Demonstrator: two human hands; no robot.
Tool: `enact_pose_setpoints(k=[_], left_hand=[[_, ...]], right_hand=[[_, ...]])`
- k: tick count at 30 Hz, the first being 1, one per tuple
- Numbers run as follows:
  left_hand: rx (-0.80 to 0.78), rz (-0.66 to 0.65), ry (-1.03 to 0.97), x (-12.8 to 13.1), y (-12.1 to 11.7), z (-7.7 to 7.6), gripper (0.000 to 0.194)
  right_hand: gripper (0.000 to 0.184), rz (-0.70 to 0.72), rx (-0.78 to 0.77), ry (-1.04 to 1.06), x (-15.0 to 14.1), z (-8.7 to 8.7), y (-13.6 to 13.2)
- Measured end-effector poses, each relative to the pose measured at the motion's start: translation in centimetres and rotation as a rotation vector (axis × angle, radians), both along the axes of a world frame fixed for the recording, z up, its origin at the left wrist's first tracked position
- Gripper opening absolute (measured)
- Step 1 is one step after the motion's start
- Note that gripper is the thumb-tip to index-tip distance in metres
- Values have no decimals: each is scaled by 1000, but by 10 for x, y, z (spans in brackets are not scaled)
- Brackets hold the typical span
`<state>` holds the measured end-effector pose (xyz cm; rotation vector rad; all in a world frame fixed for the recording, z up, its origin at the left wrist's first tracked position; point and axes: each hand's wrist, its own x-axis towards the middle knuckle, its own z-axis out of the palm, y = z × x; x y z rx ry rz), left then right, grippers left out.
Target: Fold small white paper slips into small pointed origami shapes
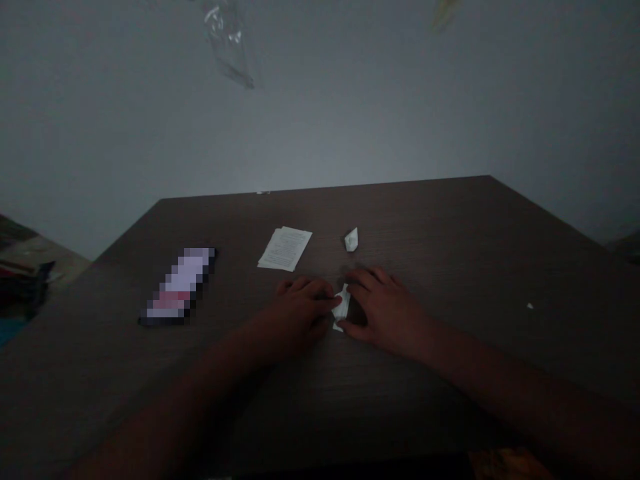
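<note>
A small creased white paper [342, 308] lies between the hands: the right hand [385, 307] has its fingers apart near both ends, the left hand [303, 310] lays an index finger on it, though whether the left fingers pinch I cannot tell; uneven pressure could skew a fold or tear so thin a sheet. Beyond the fingers sit an angular folded paper piece [352, 240] and flat printed sheets [285, 249], with a slab-like phone [180, 287] farther left, on the faintly grained surface [450, 233].

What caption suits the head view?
Left hand and right hand touch folded paper; printed sheets and phone lie nearby.
</note>
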<state>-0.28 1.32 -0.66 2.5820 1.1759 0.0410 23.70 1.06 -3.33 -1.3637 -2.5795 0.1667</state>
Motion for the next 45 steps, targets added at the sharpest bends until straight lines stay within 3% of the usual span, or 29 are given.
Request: enact_pose_setpoints(k=[12,21,27,30,36,42,45], left_hand=[[86,8,-27,2,-4,-2,49],[108,25,-19,4,-5,-11,39],[101,25,-12,5,-4,-11,38],[90,56,-31,11,-5,-11,28],[138,134,-56,21,-4,-20,17],[94,143,-124,18,-2,-29,26],[79,154,-156,16,0,-34,35]], right_hand=[[58,31,-118,45,8,3,5],[27,-37,-79,-18,23,6,26],[29,26,-62,28,20,2,23],[29,74,-57,49,17,0,20],[29,-10,-66,23,18,1,25],[35,28,-53,77,16,-7,26],[30,33,-56,113,16,-12,27]])
